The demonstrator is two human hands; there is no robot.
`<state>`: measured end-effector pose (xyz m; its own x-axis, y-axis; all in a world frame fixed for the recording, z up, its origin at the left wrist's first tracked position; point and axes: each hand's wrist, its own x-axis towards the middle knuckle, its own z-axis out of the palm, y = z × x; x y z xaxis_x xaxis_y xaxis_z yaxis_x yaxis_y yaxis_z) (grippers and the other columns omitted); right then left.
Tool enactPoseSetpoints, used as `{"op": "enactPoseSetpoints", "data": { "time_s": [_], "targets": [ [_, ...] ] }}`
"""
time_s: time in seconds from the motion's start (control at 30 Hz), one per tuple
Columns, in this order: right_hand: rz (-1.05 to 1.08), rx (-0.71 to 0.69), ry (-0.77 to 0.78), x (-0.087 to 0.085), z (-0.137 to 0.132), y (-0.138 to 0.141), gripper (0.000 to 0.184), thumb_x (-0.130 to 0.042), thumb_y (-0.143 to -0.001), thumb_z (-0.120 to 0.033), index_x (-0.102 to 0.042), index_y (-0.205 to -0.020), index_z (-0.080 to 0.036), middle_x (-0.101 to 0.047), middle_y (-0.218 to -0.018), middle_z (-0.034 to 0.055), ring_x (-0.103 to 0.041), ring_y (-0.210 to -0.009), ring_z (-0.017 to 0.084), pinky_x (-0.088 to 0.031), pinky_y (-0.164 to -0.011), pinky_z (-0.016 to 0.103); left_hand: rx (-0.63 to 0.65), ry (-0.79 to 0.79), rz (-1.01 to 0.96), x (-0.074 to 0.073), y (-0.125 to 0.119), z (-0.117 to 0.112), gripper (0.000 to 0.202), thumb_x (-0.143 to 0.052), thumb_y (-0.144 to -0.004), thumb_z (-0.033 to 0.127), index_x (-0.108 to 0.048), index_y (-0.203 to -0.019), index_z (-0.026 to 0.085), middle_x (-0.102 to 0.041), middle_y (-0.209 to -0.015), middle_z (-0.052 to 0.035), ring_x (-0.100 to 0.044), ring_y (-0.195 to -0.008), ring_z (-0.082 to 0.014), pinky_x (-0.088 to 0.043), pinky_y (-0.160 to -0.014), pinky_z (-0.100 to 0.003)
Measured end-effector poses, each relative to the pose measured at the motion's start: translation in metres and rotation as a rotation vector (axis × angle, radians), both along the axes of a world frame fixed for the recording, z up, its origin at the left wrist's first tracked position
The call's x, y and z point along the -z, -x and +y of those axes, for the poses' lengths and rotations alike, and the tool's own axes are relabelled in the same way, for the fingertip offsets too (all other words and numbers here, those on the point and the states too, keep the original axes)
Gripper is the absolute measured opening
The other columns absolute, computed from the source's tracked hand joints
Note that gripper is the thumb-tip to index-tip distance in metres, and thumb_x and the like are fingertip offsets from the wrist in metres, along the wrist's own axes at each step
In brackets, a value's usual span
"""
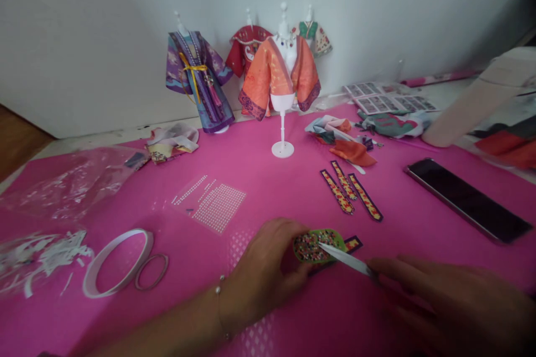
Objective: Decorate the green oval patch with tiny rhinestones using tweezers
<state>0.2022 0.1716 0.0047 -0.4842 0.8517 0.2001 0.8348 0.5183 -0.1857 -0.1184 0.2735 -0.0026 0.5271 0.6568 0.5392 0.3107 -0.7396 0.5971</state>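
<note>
My left hand is closed on the edge of a small green dish full of tiny multicoloured beads. My right hand, somewhat blurred, grips a pair of pale tweezers, whose tip reaches in among the beads. Partly under the dish lies a dark-edged, yellow-patterned fabric strip. Several similar strips rest just beyond it. A clear sheet of stick-on pearls is to the left of the strips.
A white mini mannequin wears an orange jacket, with other dressed mannequins behind. A phone and a pale cylindrical bottle are at right. At left lie a tape roll, a thinner ring and plastic bags. Fabric bundles sit farther back.
</note>
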Motion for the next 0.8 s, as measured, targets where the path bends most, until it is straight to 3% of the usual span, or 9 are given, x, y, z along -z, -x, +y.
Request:
{"op": "enactPoseSetpoints", "data": {
  "time_s": [0.53,0.8],
  "targets": [
    [-0.030,-0.028,-0.080,-0.0042,0.0019,0.0057,0.032,-0.055,-0.105,-0.018,-0.069,-0.131,-0.031,-0.081,-0.085,-0.0063,-0.077,-0.052,0.018,-0.049,-0.042,0.033,0.021,0.009,0.006,-0.0017,-0.0016,0.0001,0.028,-0.076,-0.110,0.023,-0.065,-0.136,0.026,-0.087,-0.118,-0.0082,-0.087,-0.105,-0.0260,-0.075,-0.095,-0.041],
    [-0.062,-0.012,-0.096,-0.0045,-0.0003,0.0038,0.033,-0.054,-0.108,-0.020,-0.071,-0.134,-0.030,-0.085,-0.093,-0.0026,-0.082,-0.061,0.019,-0.053,-0.048,0.031,0.015,-0.020,-0.002,-0.0007,-0.0026,-0.0001,0.026,-0.075,-0.111,0.022,-0.065,-0.134,0.026,-0.087,-0.115,-0.0081,-0.087,-0.102,-0.0255,-0.075,-0.093,-0.040]
  ]
}}
